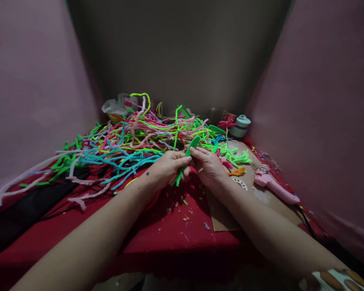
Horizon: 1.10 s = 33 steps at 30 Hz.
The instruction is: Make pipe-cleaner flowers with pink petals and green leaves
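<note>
Close together above the front part of the table, my left hand [171, 165] and my right hand [208, 163] are both closed on a green pipe-cleaner leaf [194, 142]. Its rounded flat end sticks up between my fingertips. Two fuzzy green ends [178, 178] hang below my left fingers. Part of the leaf is hidden by my fingers and thumbs. Just behind my hands lies a big tangled heap of pipe cleaners [151, 133] in pink, green, blue, yellow and red.
On the right, a pink hot glue gun [274, 186] rests on a cardboard sheet [220, 220] with green and orange pieces. A pale lidded jar [241, 125] stands behind, beside a red pipe-cleaner flower [227, 124]. Fluff scraps dot the red tablecloth [170, 238]. A black strip [27, 210] lies left.
</note>
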{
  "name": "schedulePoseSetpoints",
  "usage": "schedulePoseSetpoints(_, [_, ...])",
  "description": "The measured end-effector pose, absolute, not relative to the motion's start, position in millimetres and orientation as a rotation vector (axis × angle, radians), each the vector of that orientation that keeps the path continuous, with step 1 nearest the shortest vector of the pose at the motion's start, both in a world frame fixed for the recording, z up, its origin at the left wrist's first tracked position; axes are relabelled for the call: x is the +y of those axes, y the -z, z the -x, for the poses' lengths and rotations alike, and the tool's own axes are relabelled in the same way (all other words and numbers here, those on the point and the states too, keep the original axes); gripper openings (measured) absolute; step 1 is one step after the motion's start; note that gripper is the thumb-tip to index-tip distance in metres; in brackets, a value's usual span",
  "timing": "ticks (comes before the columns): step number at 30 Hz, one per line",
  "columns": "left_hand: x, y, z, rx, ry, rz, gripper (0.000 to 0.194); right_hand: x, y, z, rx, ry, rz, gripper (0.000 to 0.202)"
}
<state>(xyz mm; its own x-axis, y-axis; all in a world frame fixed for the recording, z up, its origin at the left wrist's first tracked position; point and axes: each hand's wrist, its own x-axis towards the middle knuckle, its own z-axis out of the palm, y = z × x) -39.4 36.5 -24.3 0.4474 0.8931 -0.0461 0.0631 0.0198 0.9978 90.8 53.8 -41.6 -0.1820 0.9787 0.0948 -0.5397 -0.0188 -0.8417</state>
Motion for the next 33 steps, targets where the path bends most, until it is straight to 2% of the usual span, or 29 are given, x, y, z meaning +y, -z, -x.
schedulePoseSetpoints(4, [34,23,37,0.957,-0.75,-1.424,0.025,57,37,-97,-0.982,-1.443,0.728,0.032])
schedulePoseSetpoints(11, [35,23,36,0.972,-0.771,-1.291,0.015,59,38,-98,-0.986,-1.447,0.674,0.026])
schedulePoseSetpoints(22, [34,22,38,0.975,-0.772,-1.415,0.025,65,40,-103,-1.033,-1.344,0.655,0.023])
schedulePoseSetpoints(29, [32,19,37,1.03,-0.798,-1.496,0.029,61,39,-98,-1.002,-1.447,0.68,0.029])
schedulePoseSetpoints(33, [33,17,44,1.019,-0.786,-1.531,0.026,62,40,-98,-0.992,-1.42,0.666,0.026])
